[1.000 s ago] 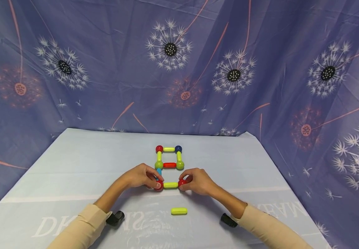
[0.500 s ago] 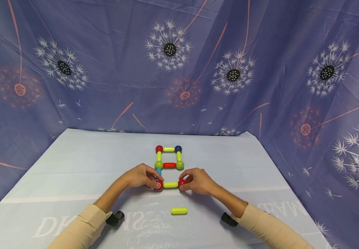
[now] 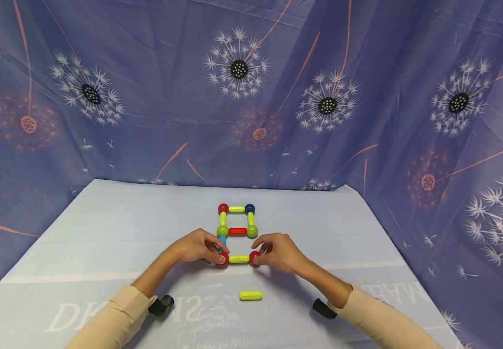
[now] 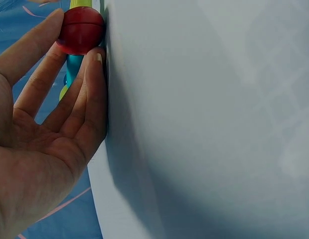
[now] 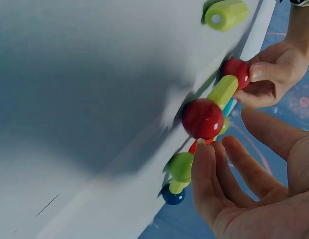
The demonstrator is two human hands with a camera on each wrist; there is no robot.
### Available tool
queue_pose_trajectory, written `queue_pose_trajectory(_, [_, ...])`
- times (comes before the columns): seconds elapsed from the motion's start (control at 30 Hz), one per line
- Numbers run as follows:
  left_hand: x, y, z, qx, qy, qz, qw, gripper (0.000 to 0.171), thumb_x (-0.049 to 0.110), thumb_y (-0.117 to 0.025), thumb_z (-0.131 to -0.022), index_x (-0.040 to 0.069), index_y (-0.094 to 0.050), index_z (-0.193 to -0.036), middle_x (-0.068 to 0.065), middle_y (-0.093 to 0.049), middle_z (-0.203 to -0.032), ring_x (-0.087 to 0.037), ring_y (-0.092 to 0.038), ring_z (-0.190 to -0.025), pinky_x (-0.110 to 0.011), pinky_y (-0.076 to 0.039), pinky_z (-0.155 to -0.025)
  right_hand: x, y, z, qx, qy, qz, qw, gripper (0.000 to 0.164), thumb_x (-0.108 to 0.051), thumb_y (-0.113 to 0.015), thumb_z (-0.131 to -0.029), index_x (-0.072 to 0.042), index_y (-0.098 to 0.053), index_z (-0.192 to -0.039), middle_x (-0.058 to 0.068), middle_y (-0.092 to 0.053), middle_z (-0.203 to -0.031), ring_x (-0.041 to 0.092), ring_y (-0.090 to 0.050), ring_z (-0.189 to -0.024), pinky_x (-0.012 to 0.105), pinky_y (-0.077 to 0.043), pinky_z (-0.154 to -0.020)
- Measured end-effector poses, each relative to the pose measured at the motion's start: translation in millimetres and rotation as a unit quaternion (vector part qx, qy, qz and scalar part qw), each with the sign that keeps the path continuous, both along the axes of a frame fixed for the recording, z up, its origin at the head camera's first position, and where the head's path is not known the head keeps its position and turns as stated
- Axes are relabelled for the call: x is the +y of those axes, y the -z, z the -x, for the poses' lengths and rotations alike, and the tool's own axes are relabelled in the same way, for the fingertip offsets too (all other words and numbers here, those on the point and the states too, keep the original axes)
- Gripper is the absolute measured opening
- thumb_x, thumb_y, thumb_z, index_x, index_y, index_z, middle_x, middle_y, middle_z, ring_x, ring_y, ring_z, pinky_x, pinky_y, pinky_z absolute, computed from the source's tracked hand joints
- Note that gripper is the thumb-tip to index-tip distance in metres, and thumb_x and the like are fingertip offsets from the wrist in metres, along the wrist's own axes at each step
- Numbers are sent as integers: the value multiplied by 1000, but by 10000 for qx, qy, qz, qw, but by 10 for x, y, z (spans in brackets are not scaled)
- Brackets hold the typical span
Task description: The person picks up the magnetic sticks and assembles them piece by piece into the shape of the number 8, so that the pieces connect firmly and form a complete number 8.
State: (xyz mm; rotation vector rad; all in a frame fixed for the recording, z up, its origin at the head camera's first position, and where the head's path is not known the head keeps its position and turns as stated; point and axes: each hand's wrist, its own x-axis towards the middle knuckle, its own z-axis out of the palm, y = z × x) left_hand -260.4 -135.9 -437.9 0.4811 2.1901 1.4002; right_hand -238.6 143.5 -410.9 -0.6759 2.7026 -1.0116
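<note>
My left hand (image 3: 198,246) pinches a red ball (image 4: 80,32) between thumb and fingers. A blue rod (image 3: 223,240) runs from that ball to a green ball (image 3: 222,231). A yellow-green rod (image 3: 239,259) joins it to a second red ball (image 5: 203,118) on the right. Around this second ball my right hand (image 3: 280,253) has loosened; in the right wrist view its thumb stands apart from the ball while a fingertip lies against or close by it. Beyond, several balls and rods form a closed square, with a red rod (image 3: 237,231) on its near side.
One loose yellow-green rod (image 3: 250,295) lies on the pale tablecloth (image 3: 103,232), nearer to me than the joined pieces. A purple dandelion-print curtain (image 3: 168,97) hangs behind and beside the table. Dark wrist-worn devices (image 3: 162,306) show below the forearms.
My right hand has relaxed its grip on the right red ball, its fingers spreading and lifting slightly. The left hand and the joined pieces stay in place.
</note>
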Motion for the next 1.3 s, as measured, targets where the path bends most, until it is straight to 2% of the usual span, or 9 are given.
queue_pose_trajectory(0.13, [4, 9, 12, -23, -12, 65, 10000, 26, 11, -82, -83, 4, -78, -108, -6, -77, -87, -11, -67, -75, -31, -57, -71, -29, -29, -52, -40, -289, 105, 9995, 27, -15, -85, -81, -8, -76, -106, -3, -73, -85, 10, -63, -76, 25, -50, -67])
queue_pose_trajectory(0.27, [5, 11, 13, -16, -41, 104, 9999, 25, 11, -82, -83, 5, -79, -107, -4, -77, -86, -11, -67, -75, -30, -57, -71, -59, -47, -77, -294, -733, 183, 9967, 27, -15, -85, -81, -7, -77, -105, -4, -71, -84, 8, -63, -75, 22, -51, -67])
queue_pose_trajectory(0.43, [4, 21, 12, -4, -69, 113, 9999, 24, 12, -82, -83, 6, -79, -106, -5, -77, -86, -12, -67, -75, -31, -56, -72, -80, -42, -93, -649, -1392, 28, 9881, 30, -14, -86, -80, -9, -76, -107, -5, -70, -82, 6, -65, -74, 21, -53, -70])
queue_pose_trajectory(0.67, [8, 2, 14, 31, -18, 92, 10000, 26, 10, -81, -83, 3, -78, -108, -7, -77, -88, -12, -67, -76, -32, -57, -72, -107, -18, -133, -1066, -1973, -337, 9739, 31, -16, -89, -78, -14, -76, -107, -2, -71, -83, 2, -63, -70, 19, -53, -68])
queue_pose_trajectory(0.93, [7, -16, -1, 49, -33, 91, 9999, 26, 10, -81, -84, 4, -78, -109, -9, -77, -90, -12, -66, -76, -32, -57, -71, -126, 24, -187, -1297, -2214, -556, 9649, 33, -11, -90, -76, -15, -76, -106, -1, -69, -83, 0, -60, -68, 18, -52, -67])
queue_pose_trajectory(1.3, [10, 26, 20, -15, -17, 94, 10000, 24, 10, -81, -83, 6, -79, -107, -5, -77, -87, -11, -67, -76, -30, -57, -72, -125, 91, -208, -1059, -2293, -706, 9650, 30, -6, -88, -76, -17, -78, -102, -8, -67, -79, -2, -59, -69, 17, -52, -67])
